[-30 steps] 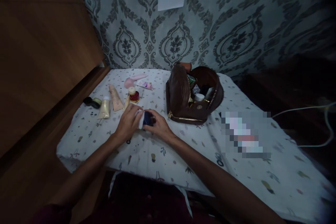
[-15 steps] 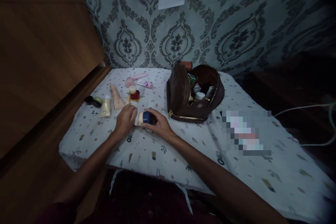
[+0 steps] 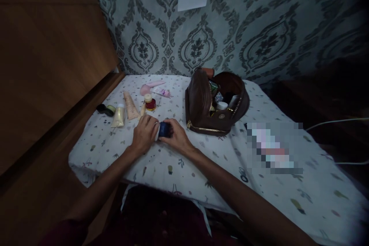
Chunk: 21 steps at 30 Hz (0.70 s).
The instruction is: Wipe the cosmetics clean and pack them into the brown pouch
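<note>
My right hand [image 3: 180,137] grips a small dark-blue jar [image 3: 164,130] lying on its side just above the cloth, thumb and fingers around it. Against the jar's pale left end my left hand [image 3: 145,133] is closed, its fingers curled over that end and hiding most of it. Beyond my left hand stand a dark-red jar [image 3: 150,103] with a cream-coloured jar [image 3: 148,97] by it. Nearby lie a peach tube [image 3: 131,107] and a pale yellow tube [image 3: 118,116] with a white cap.
An unzipped brown cosmetic bag [image 3: 198,98] holding several items stands right of centre. Further back lie a pink brush [image 3: 147,89] and a pink-white tube [image 3: 161,92]. A green-and-black container [image 3: 106,110] is at left. A blurred-out item [image 3: 271,148] lies right. A wooden cabinet [image 3: 57,65] borders the left.
My left hand has come up against the jar's pale end and closed over it, covering the cream-coloured part that showed before. My right hand still grips the jar. The view has shifted slightly.
</note>
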Tool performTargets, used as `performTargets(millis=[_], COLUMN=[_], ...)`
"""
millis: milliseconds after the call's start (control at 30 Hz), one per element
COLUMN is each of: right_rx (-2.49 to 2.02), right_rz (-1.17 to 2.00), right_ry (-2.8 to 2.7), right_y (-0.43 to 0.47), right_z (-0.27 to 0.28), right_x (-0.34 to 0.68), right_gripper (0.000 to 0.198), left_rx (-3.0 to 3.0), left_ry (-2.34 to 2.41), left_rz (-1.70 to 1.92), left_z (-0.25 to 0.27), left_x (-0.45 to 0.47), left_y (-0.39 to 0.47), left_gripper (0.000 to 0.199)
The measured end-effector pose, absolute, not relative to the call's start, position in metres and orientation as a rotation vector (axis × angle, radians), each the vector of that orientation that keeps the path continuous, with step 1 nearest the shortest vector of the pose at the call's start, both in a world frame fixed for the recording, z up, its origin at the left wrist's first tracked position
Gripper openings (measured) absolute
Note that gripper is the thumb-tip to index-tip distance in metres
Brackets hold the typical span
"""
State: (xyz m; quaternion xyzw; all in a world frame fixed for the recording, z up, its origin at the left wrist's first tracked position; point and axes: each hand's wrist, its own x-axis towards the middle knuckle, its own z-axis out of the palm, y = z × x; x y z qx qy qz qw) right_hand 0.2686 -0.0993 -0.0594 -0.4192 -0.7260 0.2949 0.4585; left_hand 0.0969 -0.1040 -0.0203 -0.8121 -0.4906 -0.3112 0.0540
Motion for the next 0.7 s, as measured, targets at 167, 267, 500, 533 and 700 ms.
performTargets(millis=[167,267,500,533,700], right_rx=[-1.141,-1.099,-1.045,-1.040,-1.050], right_rz=[0.669,0.685,0.724,0.722,0.717], right_ry=[-1.766,-1.770,-1.804,-1.812,-1.810], right_y=[-0.101,-0.101,-0.097,-0.097,-0.098], right_z=[-0.057,-0.055,-0.064,-0.065,-0.062], right_x=[0.270,0.271,0.271,0.271,0.270], right_gripper=[0.045,0.047,0.059,0.061,0.055], left_rx=[-2.428,-2.409,-2.428,-2.439,-2.425], left_ry=[-1.566,-1.632,-1.571,-1.543,-1.486], left_rz=[-0.962,-0.969,-0.886,-0.861,-0.834], left_z=[-0.023,-0.025,-0.022,-0.022,-0.021], left_x=[0.098,0.093,0.103,0.106,0.106], left_y=[-0.095,-0.088,-0.095,-0.096,-0.091], left_gripper=[0.021,0.021,0.019,0.018,0.018])
